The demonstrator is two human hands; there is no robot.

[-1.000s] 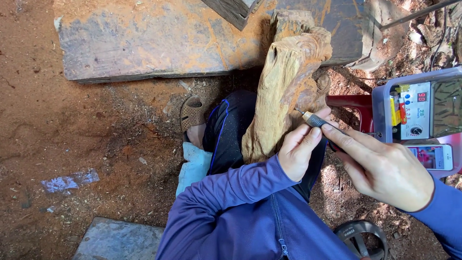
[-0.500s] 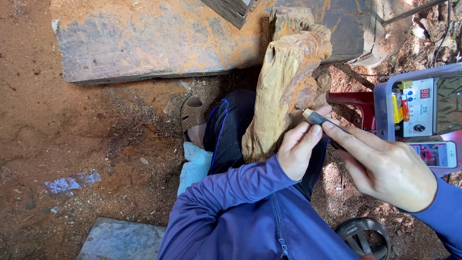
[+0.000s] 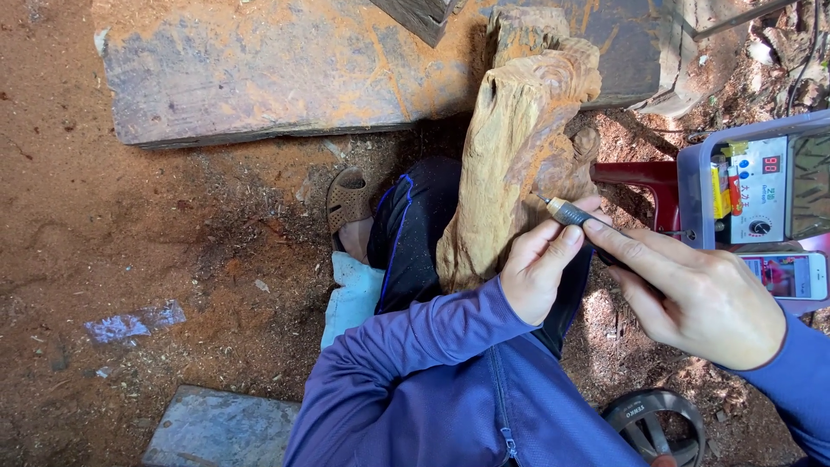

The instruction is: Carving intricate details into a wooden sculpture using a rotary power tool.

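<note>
A tall, rough piece of carved pale wood (image 3: 510, 164) stands against my leg in dark trousers (image 3: 415, 233). My right hand (image 3: 692, 290) grips a slim rotary carving tool (image 3: 566, 210), its fine tip touching the wood's right side. My left hand (image 3: 540, 264) rests against the wood just below the tip, thumb and fingers steadying the tool's front end. Both my arms are in blue-purple sleeves.
A long weathered plank (image 3: 259, 78) dusted with orange sawdust lies beyond the wood. A clear box (image 3: 752, 186) with a control unit and a phone (image 3: 791, 275) sits at right beside a red object (image 3: 644, 177). Sawdust covers the ground; a flat stone (image 3: 216, 428) lies near left.
</note>
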